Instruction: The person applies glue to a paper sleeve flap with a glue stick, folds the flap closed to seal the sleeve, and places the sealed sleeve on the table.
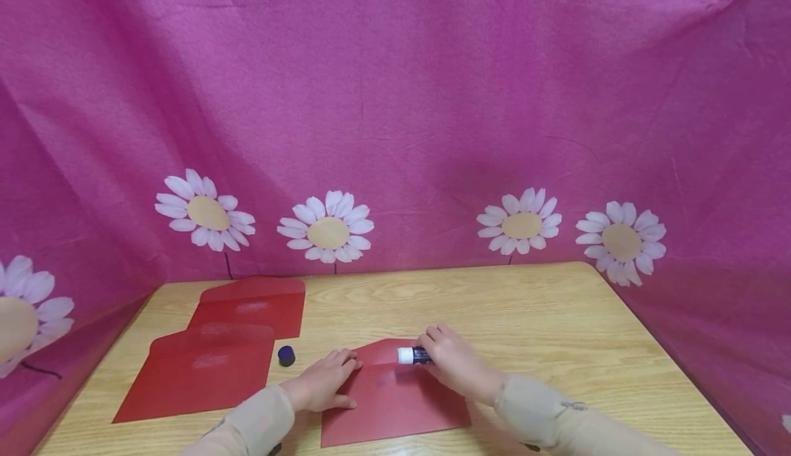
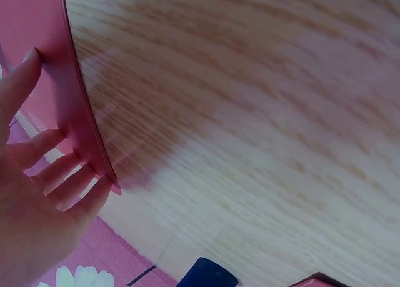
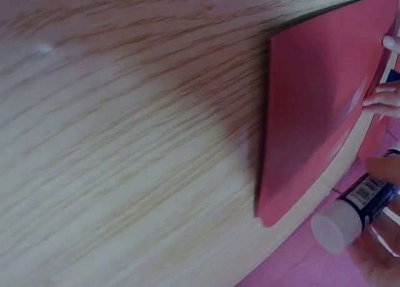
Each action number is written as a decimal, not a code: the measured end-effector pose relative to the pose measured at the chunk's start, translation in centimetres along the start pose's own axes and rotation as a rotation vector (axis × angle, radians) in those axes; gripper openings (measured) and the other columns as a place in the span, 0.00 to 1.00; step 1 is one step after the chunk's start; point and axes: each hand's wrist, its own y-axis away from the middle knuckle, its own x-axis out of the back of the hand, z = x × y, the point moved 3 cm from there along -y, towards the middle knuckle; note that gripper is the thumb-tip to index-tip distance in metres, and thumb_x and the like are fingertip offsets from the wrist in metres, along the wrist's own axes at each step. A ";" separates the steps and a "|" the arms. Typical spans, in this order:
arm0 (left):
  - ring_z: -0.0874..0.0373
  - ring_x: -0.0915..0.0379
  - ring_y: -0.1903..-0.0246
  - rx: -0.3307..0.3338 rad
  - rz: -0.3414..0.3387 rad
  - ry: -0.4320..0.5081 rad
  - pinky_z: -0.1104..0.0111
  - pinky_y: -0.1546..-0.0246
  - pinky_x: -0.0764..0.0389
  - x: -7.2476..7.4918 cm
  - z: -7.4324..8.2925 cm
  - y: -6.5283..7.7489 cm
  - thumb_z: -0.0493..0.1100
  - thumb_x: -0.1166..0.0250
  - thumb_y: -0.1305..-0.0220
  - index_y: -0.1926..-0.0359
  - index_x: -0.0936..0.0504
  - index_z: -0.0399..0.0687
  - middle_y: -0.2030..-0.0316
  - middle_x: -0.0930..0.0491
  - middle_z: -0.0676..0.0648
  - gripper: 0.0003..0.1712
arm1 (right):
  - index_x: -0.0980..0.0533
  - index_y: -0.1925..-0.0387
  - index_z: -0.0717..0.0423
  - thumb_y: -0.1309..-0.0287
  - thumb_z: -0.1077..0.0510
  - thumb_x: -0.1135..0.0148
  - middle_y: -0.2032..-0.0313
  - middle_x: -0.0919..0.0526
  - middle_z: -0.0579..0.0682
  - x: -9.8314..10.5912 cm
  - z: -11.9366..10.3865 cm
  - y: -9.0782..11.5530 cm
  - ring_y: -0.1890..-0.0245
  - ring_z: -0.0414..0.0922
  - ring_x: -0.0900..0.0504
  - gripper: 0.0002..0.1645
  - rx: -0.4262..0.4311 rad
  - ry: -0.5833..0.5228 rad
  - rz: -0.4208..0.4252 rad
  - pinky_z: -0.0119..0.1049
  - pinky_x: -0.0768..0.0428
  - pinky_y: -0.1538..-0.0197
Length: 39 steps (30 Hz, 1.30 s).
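A red envelope (image 1: 395, 401) lies in front of me with its flap opened out toward the back. My left hand (image 1: 326, 379) rests on its left side, fingers spread and fingertips on the paper (image 2: 53, 80) near the edge. In my right hand (image 1: 456, 363) I grip a glue stick (image 1: 420, 355), dark with a white end, held over the flap area. The right wrist view shows the barcode label on the glue stick (image 3: 369, 196). A whitish smear marks the envelope (image 3: 312, 112) near the fold.
Two more red envelopes, a nearer one (image 1: 198, 377) and a farther one (image 1: 259, 312), overlap at the left, each with a pale smear. A dark blue cap (image 1: 286, 356) stands beside them on the wooden table (image 1: 531, 305). A pink flowered cloth (image 1: 395, 112) hangs behind.
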 end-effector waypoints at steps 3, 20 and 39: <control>0.50 0.39 0.49 0.000 -0.003 0.004 0.58 0.48 0.33 0.0 0.0 0.0 0.53 0.36 0.49 0.45 0.31 0.37 0.45 0.36 0.40 0.34 | 0.28 0.70 0.58 0.66 0.63 0.30 0.72 0.26 0.47 0.2 0.7 0.4 0.71 0.42 0.29 0.18 -0.014 -0.075 0.063 0.33 0.25 0.64; 0.50 0.39 0.48 0.018 -0.011 0.013 0.59 0.47 0.33 0.1 0.0 0.1 0.53 0.37 0.49 0.44 0.32 0.38 0.44 0.37 0.40 0.35 | 0.31 0.64 0.66 0.55 0.73 0.40 0.68 0.22 0.55 0.6 6.1 3.0 0.64 0.51 0.22 0.14 -0.343 -0.438 0.106 0.40 0.22 0.61; 0.48 0.40 0.47 -0.026 0.016 -0.028 0.58 0.48 0.33 0.0 0.1 0.2 0.53 0.37 0.48 0.45 0.32 0.36 0.45 0.36 0.39 0.34 | 0.42 0.54 0.79 0.48 0.73 0.50 0.57 0.31 0.77 0.2 11.8 7.0 0.54 0.67 0.30 0.20 -0.789 -0.705 0.079 0.51 0.28 0.52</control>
